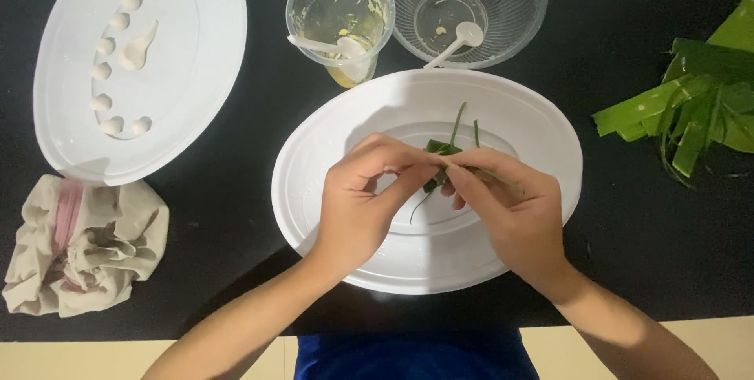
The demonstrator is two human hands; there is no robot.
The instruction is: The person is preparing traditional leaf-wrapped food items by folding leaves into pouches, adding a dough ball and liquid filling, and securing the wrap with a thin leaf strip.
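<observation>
Head view: left hand [357,199] and right hand [510,207] meet fingertip to fingertip over the middle of the large white plate [330,215], both pinched shut on a small folded green leaf piece [438,147]. Thin strips of it stick up past the fingers.

Leaf looks light, thin, bendy; likely tears along the grain, so best held at the fold, not by the loose strips.

Relative to that plate:
- just behind it, touching or nearly so: clear plastic cup [340,23] with yellowish residue and a white spoon, beside it a clear bowl [465,3] with another spoon
- left: second white plate [212,74] carrying an arc of small white dough balls [102,74]
- front-left: crumpled beige cloth [86,246]
- right, well apart: pile of long green leaves [695,109]

All on a black bench [628,231].
</observation>
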